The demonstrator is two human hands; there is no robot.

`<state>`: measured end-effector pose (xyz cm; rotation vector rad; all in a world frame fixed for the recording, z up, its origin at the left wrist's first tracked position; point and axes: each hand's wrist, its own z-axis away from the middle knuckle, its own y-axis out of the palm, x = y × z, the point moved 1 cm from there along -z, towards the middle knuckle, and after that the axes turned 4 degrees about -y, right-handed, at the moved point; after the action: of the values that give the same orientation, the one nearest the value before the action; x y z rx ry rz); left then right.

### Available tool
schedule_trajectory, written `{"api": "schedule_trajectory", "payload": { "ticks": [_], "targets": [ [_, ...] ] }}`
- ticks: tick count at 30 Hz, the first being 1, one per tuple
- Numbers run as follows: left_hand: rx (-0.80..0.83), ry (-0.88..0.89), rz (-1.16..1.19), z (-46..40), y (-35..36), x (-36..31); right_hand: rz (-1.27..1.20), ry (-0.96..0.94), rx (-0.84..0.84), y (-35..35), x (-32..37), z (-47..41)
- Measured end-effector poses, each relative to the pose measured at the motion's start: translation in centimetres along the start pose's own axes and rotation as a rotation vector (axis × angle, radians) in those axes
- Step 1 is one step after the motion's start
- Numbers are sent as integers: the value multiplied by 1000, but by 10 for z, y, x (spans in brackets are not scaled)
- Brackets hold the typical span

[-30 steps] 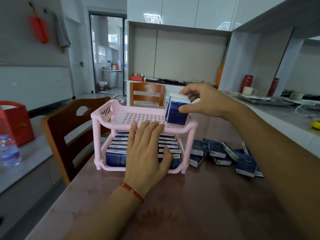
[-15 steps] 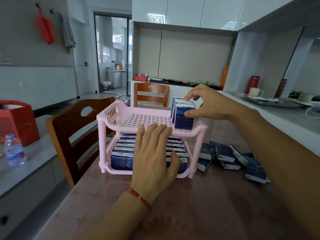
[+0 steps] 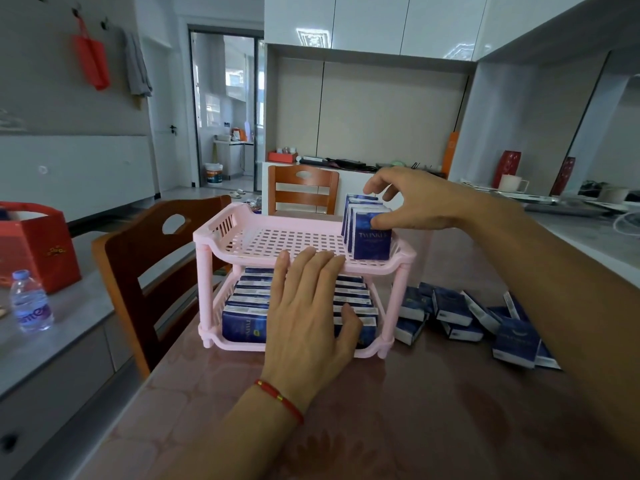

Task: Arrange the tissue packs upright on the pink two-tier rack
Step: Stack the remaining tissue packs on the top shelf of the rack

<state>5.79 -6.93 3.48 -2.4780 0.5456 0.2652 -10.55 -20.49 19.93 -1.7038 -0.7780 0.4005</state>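
Up top, upright tissue packs (image 3: 370, 233) in hands (image 3: 412, 199).

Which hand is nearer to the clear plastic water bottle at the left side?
Left. The left hand rests flat on the front of the pink two-tier rack, right of the clear plastic water bottle. The right hand is farther right, at the upright packs.

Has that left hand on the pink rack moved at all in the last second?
No. The left hand stays flat against the pink rack's front edge; only the camera shifted.
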Motion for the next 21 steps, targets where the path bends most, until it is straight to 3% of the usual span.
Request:
{"api": "schedule_trajectory", "payload": {
  "ticks": [6,11,21],
  "targets": [
    [3,1,3,0,0,-1,-51,-30,-22,15,27,-7],
    [14,0,0,0,0,1,51,10,63,38,25,-25],
    [13,-6,-10,-1,1,0,78,-63,-86,43,20,-27]
  ]
}}
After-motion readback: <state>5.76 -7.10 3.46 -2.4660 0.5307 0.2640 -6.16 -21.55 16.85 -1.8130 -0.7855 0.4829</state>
